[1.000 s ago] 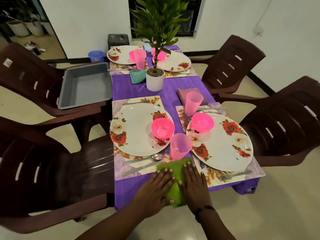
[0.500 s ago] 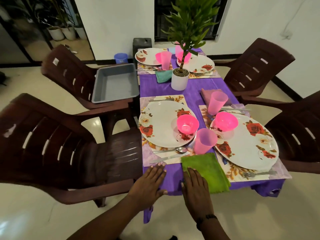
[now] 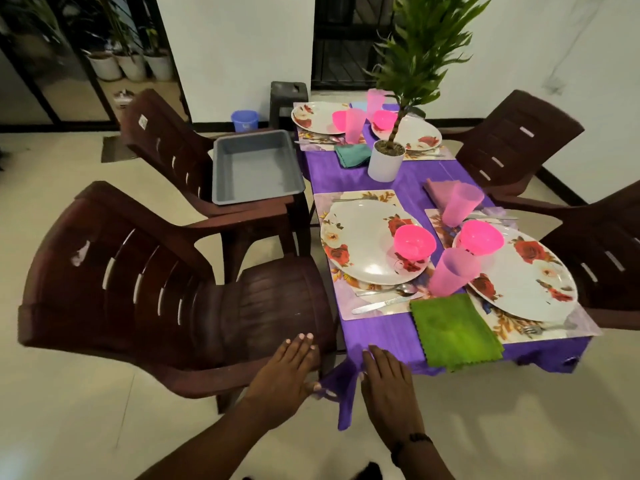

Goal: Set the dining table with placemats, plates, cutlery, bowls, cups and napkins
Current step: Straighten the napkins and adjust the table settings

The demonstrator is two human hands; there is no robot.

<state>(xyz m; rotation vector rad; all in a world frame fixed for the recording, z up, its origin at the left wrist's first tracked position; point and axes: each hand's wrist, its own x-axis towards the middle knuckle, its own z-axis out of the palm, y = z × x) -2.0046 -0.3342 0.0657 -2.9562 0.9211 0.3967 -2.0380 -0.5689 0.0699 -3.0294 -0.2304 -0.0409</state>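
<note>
Both hands, left hand and right hand, hung flat and empty off the tabletop's near edge; green napkin laid, setting apparently finished, nothing obvious left to place.

A: What's getting cut off or hidden rn?
B: Right chair is running off the frame edge. Plant top is getting cropped too.
A: Cutlery?
B: Fork by the near right plate is blurring, tines hard to tell. Far cutlery is too small to sort out.
A: Bench?
B: Purple cloth is covering the bench completely, so its surface isn't showing. Far cup is sitting partly behind the plant stem.
</note>
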